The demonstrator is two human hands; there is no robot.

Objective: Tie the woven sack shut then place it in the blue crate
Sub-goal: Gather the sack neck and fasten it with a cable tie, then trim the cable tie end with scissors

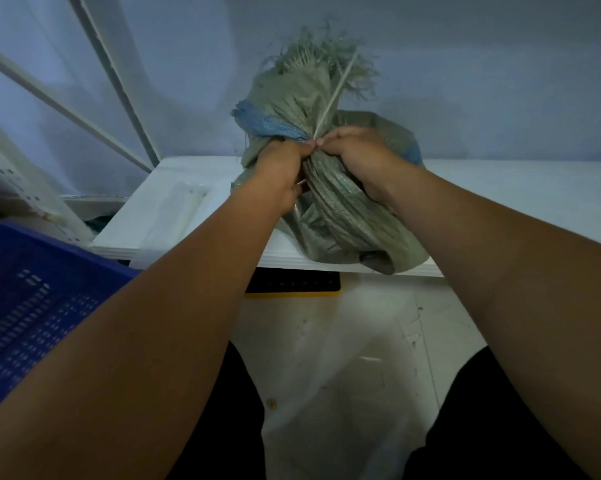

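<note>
A grey-green woven sack [340,216] with a blue stripe stands on the white table [521,202]. Its mouth is gathered into a bunch with frayed threads at the top. A thin white tie [333,98] runs from the neck up and to the right. My left hand [280,174] grips the neck from the left, fingers curled round it. From the right, my right hand [358,161] also grips the neck, and its fingertips meet the left hand's at the tie's base. The blue crate [32,299] sits low at the left.
A white metal frame [119,81] rises at the left against the pale wall. A clear flat packet [178,209] lies on the table's left end. Under the table edge is a black and yellow object [292,284]. The floor below is pale.
</note>
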